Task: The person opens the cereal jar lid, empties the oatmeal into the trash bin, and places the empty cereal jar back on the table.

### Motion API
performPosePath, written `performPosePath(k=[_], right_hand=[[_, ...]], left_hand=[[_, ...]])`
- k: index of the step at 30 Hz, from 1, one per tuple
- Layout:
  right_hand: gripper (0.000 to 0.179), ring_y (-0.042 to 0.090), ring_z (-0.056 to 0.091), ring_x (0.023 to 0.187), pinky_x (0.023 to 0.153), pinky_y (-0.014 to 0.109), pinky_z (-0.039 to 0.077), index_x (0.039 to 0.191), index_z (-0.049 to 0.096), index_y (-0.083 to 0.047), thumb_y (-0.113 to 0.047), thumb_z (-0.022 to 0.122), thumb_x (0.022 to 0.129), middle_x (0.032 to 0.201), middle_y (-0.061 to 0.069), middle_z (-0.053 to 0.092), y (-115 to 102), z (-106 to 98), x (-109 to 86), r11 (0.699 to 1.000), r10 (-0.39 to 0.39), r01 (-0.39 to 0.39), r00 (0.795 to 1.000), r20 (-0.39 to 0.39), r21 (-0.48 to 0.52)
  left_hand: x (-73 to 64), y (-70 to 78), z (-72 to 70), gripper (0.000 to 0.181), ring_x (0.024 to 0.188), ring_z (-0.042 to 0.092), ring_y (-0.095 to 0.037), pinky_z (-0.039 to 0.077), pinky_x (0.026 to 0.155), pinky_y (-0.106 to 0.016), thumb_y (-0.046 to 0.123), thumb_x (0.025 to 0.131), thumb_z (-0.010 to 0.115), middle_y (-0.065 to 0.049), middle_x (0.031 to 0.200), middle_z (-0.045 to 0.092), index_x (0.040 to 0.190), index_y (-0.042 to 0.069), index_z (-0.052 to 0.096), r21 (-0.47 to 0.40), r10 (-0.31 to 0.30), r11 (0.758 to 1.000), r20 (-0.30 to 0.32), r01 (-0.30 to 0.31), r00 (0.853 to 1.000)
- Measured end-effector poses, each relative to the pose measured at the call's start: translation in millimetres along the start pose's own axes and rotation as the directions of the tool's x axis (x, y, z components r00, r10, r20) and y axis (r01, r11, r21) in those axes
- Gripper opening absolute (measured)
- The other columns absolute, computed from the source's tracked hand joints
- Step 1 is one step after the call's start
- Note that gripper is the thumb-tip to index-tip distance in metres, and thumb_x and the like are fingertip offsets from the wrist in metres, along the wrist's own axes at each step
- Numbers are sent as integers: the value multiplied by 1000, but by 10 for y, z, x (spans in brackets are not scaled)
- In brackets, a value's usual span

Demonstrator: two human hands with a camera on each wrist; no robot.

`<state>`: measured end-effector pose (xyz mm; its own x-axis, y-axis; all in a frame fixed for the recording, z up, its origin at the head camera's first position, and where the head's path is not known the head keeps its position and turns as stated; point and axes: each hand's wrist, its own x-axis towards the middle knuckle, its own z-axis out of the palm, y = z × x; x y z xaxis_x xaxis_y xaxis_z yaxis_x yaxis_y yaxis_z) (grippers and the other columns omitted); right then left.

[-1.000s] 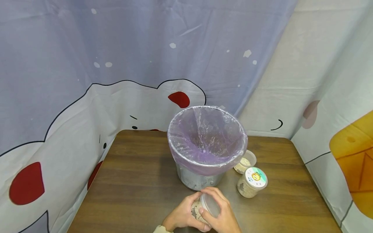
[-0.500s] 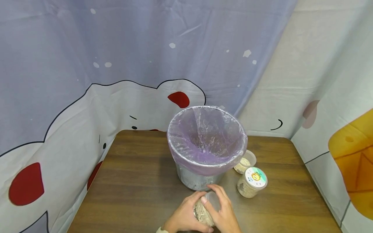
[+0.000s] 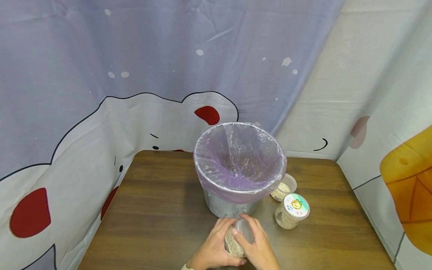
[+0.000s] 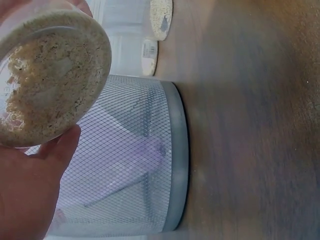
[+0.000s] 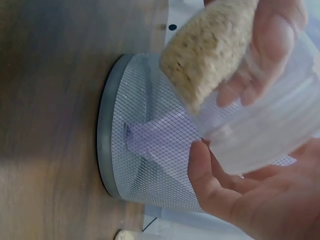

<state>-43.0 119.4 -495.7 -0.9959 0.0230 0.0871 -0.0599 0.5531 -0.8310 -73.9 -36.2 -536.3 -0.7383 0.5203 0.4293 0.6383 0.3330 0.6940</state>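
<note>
A clear plastic jar (image 3: 233, 243) with beige crumbly material is held between both hands near the table's front edge. My left hand (image 3: 213, 245) grips its filled part, fingers and thumb curled round the side. Its round base (image 4: 55, 75) faces the left wrist camera. My right hand (image 3: 258, 245) grips the clear upper end, thumb and fingers spread round it. In the right wrist view the material (image 5: 210, 50) lies slanted inside the tilted jar. Whether a lid is on this jar, I cannot tell. The hands are just in front of a mesh wastebasket (image 5: 150, 165).
A purple plastic bag (image 3: 239, 150) lines the wastebasket and folds over its rim. To its right stand a jar with a green and white label on its lid (image 3: 297, 205) and, behind, another jar (image 3: 283, 187) with pale contents. Printed curtains (image 3: 152, 56) surround the wooden table (image 3: 158, 217).
The jar has turned and tilted between the hands, with more of its beige filled side now showing. Both hands have shifted slightly to the right. The wastebasket and other jars stay in place.
</note>
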Motion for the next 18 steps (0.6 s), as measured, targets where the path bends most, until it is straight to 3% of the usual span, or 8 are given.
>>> performPosePath(k=[7,11,14,18], right_hand=[[54,20,50,111,90,48,43,127,48,-34,-41,69,78,121,-11,50,26,-41,-9,999,-39,39,999,37,-12],[56,20,46,117,93,53,38,129,44,-37,-41,68,79,125,-15,46,33,-90,-12,996,-85,84,990,114,13],[57,20,44,119,94,55,36,130,44,-35,-40,68,78,127,-15,44,39,-140,-12,990,-139,135,974,179,31],[58,16,45,118,95,46,39,130,45,-25,-37,69,79,129,-9,45,56,-191,-4,960,-280,278,934,222,41]], left_hand=[[-15,-19,-20,91,107,43,-8,48,86,-31,54,56,80,14,122,46,131,22,40,-24,-66,998,33,66,997],[-33,-35,-48,92,108,44,-10,49,84,-33,56,56,79,11,123,47,132,23,38,-2,-88,996,66,88,994],[-48,-34,-84,94,110,44,-12,49,84,-35,55,56,79,10,125,46,133,25,37,-2,-121,993,108,122,987],[-60,-28,-126,94,110,43,-12,48,84,-33,50,56,81,11,127,45,135,29,35,-43,-153,986,159,162,975]])
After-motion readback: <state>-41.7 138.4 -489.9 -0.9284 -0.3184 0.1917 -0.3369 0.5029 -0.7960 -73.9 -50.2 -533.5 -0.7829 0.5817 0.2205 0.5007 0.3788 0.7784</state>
